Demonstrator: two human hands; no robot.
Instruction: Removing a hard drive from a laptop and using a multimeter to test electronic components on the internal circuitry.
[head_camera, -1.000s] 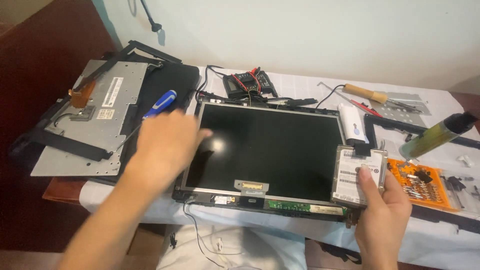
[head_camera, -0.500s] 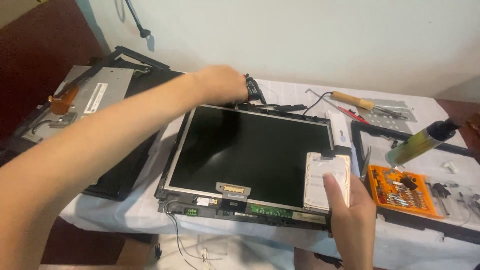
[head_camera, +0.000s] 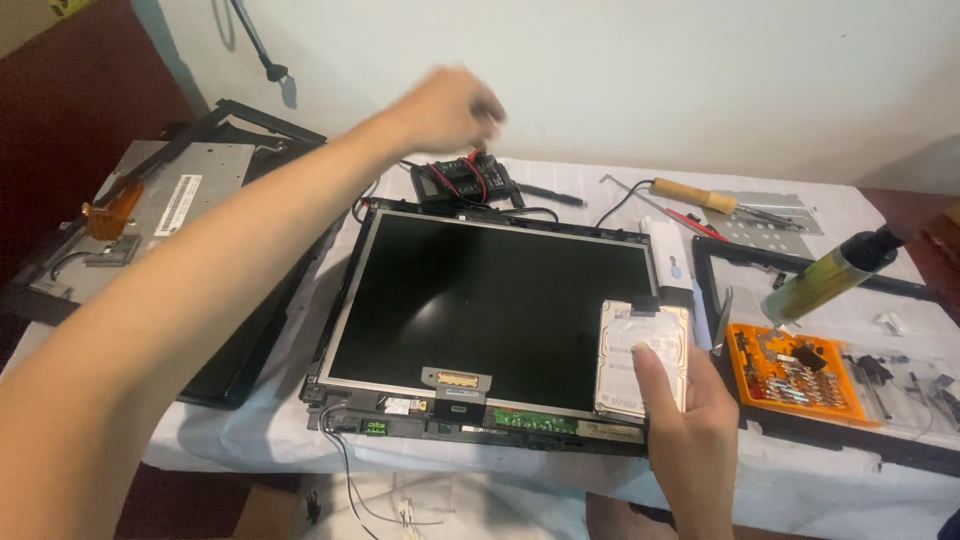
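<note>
Fingers of the right hand (head_camera: 690, 440) are wrapped round a flat silver rectangular hard drive (head_camera: 641, 357), thumb pressed on its white-labelled face, and the drive rests on the lower right corner of the bare dark laptop screen panel (head_camera: 490, 300). That panel lies flat in the middle of the white-clothed table (head_camera: 560, 180), metal-framed, with a green circuit strip along its near edge.

Up top, the left hand (head_camera: 448, 107) is stretched far across, hovering above a small black circuit module with red wires (head_camera: 462, 180) at the back of the table. It's motion-blurred; the fingers look curled in, but whether they grasp anything, I cannot tell.

A slim white stick-shaped device (head_camera: 670, 255) lies on the panel's right edge, just above the drive. Right of that sits an orange tray of screwdriver bits (head_camera: 795, 375), with a yellow-green cylinder with a black cap (head_camera: 835, 275) tilted over it. Further back, a wooden-handled tool (head_camera: 693, 194) lies beside a thin grey metal plate (head_camera: 770, 225). Off to the left, a grey metal-backed display panel with an orange ribbon tab (head_camera: 165, 205) lies on a black frame.
</note>
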